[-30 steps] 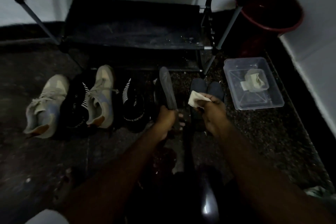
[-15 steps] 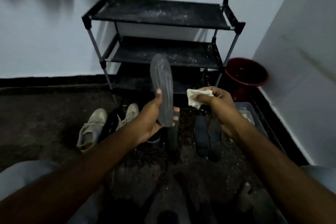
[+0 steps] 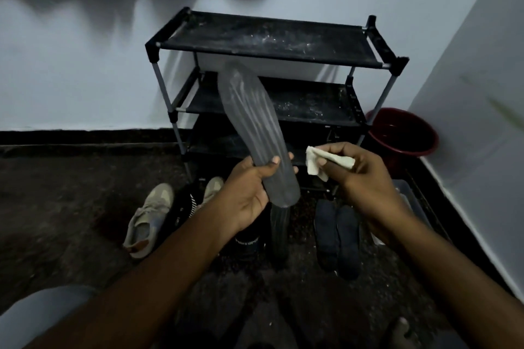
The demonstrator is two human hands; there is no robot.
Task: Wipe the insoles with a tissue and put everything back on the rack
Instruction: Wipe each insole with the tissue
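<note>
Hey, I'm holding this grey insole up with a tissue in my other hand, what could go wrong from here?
1. The left hand grips the grey insole only near its lower end, so wiping pressure could bend it away or make it slip.
2. The tissue in the right hand is a small wad and might shred.
3. The rack shelves show pale dust, which may dirty it again.

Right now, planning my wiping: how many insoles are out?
4: grey ribbed insole in left hand; dark grey insole on floor beneath; two navy insoles further right. Others may be hidden.
</note>
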